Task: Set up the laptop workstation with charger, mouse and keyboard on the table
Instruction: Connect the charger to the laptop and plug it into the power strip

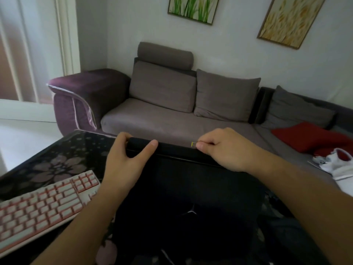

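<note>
While the dark glossy counter with its flower print sits right up against the grey sofa, the black laptop lies closed in the middle. Left hand grips its far edge, right hand pinches a small yellow tab there. White-pink keyboard rests beside it, left.
</note>
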`<state>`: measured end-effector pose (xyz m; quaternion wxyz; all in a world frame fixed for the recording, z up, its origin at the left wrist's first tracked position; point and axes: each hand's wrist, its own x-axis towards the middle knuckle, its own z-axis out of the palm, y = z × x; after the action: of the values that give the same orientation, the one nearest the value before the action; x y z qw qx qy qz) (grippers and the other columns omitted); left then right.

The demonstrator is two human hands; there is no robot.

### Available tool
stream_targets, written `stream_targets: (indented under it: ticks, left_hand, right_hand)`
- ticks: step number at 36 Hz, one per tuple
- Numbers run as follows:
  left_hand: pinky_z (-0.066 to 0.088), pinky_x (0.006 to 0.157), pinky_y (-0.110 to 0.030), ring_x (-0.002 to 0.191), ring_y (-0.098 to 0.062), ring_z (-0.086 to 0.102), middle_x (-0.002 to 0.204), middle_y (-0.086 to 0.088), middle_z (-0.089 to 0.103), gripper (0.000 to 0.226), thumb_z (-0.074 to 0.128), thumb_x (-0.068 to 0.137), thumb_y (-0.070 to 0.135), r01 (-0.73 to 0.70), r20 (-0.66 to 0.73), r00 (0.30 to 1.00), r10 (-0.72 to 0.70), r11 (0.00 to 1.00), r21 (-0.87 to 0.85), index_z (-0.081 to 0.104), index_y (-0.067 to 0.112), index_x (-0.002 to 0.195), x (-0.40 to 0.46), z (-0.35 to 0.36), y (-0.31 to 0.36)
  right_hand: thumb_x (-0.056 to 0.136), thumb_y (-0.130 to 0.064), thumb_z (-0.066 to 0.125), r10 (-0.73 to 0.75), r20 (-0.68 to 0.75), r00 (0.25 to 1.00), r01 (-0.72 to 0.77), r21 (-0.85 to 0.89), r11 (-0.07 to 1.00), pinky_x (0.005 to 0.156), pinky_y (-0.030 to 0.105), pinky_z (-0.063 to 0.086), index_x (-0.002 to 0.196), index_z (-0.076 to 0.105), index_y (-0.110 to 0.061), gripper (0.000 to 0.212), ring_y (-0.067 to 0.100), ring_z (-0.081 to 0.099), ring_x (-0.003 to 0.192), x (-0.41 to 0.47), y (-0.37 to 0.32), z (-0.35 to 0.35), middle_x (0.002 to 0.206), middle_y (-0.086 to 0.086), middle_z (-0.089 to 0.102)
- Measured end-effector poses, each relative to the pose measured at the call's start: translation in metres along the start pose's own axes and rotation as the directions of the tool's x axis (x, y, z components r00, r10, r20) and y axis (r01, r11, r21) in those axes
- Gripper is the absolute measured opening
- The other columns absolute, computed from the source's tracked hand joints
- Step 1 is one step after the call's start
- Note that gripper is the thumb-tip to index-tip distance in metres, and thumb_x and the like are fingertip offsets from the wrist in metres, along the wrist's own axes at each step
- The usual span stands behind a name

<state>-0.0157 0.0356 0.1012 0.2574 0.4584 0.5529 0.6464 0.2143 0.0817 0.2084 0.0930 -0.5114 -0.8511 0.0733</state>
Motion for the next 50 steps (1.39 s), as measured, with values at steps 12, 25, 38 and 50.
stream_targets:
  ticks: [12, 25, 38, 50]
  left_hand:
    - [0.06, 0.074, -0.035, 0.08, 0.001, 0.065, 0.083, 0.022, 0.072, 0.047, 0.06, 0.07, 0.086, -0.565, 0.588, 0.792, 0.168, 0.567, 0.599, 0.074, 0.05, 0.097, 0.015, -0.019, 0.064]
    - [0.057, 0.072, -0.038, 0.077, -0.008, 0.065, 0.077, 0.013, 0.07, 0.051, 0.048, 0.074, 0.078, -0.667, 0.661, 0.715, 0.227, 0.506, 0.547, 0.074, 0.038, 0.09, 0.008, 0.006, 0.072]
    - [0.058, 0.07, -0.038, 0.073, -0.005, 0.065, 0.076, 0.017, 0.071, 0.048, 0.052, 0.069, 0.08, -0.617, 0.629, 0.746, 0.217, 0.58, 0.532, 0.077, 0.046, 0.092, 0.005, 0.002, 0.072]
    - [0.058, 0.067, -0.037, 0.068, -0.004, 0.064, 0.073, 0.015, 0.07, 0.03, 0.069, 0.08, 0.07, -0.606, 0.607, 0.761, 0.228, 0.583, 0.541, 0.078, 0.042, 0.087, 0.004, 0.001, 0.069]
  right_hand:
    - [0.105, -0.031, 0.058, -0.043, 0.038, 0.998, 0.042, 0.025, 0.999, 0.058, 0.033, 0.035, 0.071, 0.054, -0.006, 0.042, 0.011, 0.041, 0.054, -0.021, -0.008, -0.006, 0.057, -0.003, 0.044]
    - [0.093, -0.022, 0.077, -0.125, 0.003, 0.992, 0.125, 0.006, 0.992, 0.079, 0.025, 0.058, 0.096, 0.083, -0.031, 0.011, -0.003, 0.072, 0.079, -0.033, -0.014, -0.046, 0.083, -0.015, 0.079]
    - [0.093, -0.019, 0.076, -0.311, 0.067, 0.948, 0.318, -0.228, 0.92, 0.075, 0.033, 0.059, 0.087, 0.079, -0.026, 0.01, -0.001, 0.066, 0.073, -0.015, -0.053, -0.044, 0.074, -0.013, 0.072]
    - [0.095, -0.019, 0.07, -0.328, 0.208, 0.921, 0.388, -0.484, 0.784, 0.077, 0.039, 0.06, 0.09, 0.077, -0.026, 0.011, 0.006, 0.067, 0.077, -0.015, -0.072, -0.043, 0.08, -0.01, 0.072]
